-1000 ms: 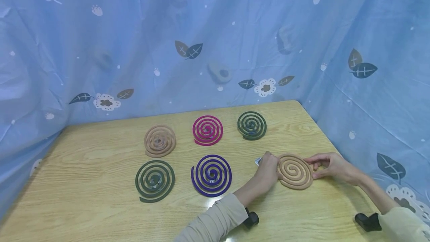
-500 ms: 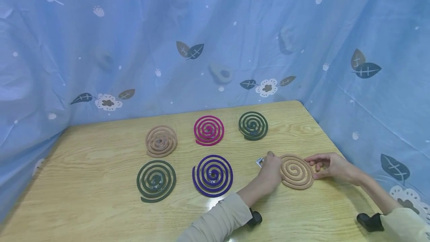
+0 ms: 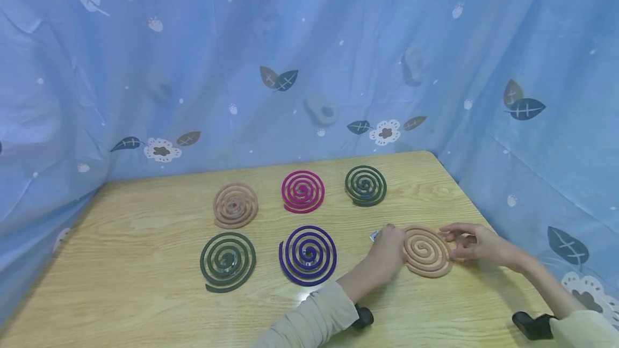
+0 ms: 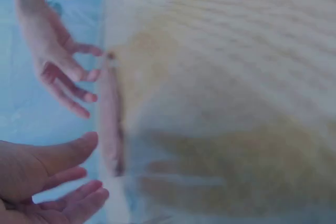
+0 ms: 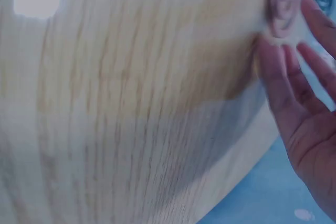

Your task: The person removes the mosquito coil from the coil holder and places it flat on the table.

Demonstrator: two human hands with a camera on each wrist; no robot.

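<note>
A tan mosquito coil lies flat on the wooden table, between both hands. My left hand is at its left edge, most of the fingers hidden from above; the left wrist view shows that hand with thumb and fingers spread beside the coil. On the other side, my right hand has loosely bent fingers right at the coil's edge. From the right wrist, that hand looks relaxed, fingertips just below the coil. A small silvery piece shows past my left knuckles.
Further left lie a purple coil and a green coil. Behind them are a tan coil, a magenta coil and another green coil. A blue patterned curtain hangs behind the table.
My right fingers have loosened and shifted slightly at the tan coil's right edge. The left hand and the coil keep about the same place; the head view has tilted slightly.
</note>
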